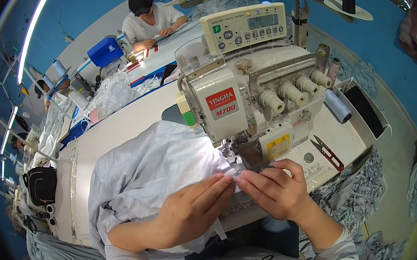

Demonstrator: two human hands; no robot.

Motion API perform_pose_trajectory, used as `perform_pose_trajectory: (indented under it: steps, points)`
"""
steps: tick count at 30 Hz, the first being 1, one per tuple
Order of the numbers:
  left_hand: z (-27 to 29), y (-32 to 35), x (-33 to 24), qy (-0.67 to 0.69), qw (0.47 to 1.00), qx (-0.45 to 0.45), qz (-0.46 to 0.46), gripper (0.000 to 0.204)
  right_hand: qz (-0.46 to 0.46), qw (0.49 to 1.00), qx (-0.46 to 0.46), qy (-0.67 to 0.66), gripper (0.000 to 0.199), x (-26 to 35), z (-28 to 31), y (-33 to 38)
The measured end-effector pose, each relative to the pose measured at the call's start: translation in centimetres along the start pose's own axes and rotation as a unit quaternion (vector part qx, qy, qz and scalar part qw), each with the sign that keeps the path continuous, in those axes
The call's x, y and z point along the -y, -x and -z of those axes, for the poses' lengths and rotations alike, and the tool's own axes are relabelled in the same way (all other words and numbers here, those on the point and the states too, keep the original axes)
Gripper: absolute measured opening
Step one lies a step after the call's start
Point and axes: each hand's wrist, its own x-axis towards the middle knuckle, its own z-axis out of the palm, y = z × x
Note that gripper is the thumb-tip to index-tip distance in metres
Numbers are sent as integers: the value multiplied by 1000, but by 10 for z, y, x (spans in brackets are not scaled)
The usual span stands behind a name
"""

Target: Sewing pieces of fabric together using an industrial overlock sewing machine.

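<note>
Holding both hands in front of the cream sewing machine [226,106], you appear in the head view with your fingertips near its lit needle area. Your left hand [198,205] has its fingers pressed together, tips resting on the pale grey cloth [139,161]; I cannot tell whether the thumb grips from beneath. Your right hand [278,188] pinches the edge of that same cloth, its fingertips just beside the left ones. The cloth lies in loose folds in front of the machine and to its left, spread over the worktop [111,140] and partly under your left forearm.

Across the machine's upper front sits a row of ribbed tension dials [291,93], with a control panel [244,27] above them. To the machine's right you have red-handled snips [328,153], open at the blades, and beyond these a grey-blue thread cone [338,107] beside an open white box [382,132]. Patterned fabric [349,190] is heaped lower down, right of the machine. Well to its left stands a black bag [40,185]. Behind the machine, to the left, a co-worker in a white top [143,29] bends over another worktop near a blue machine head [106,51].
</note>
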Motion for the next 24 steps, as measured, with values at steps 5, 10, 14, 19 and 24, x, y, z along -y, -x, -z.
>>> perform_pose_trajectory:
  steps: [5, 10, 14, 19, 24]
  points:
    - [3, -3, 1, 16, 1000, 3, 21, 29, -33, 999, 16, -15, 34, 3, -2, -4]
    - [3, -6, 9, -5, 1000, -7, 5, 34, -34, 999, 21, -6, 34, 1, -3, -8]
    - [5, -7, 14, -28, 1000, 1, -2, 36, -38, 999, 27, 0, 33, 1, -4, -11]
    - [4, -12, 25, -41, 999, -13, 29, 34, -48, 993, 23, -105, 30, 33, -5, -5]
    - [1, -17, 38, -94, 990, -44, 98, 24, -217, 932, 118, -267, 24, 103, -31, 14]
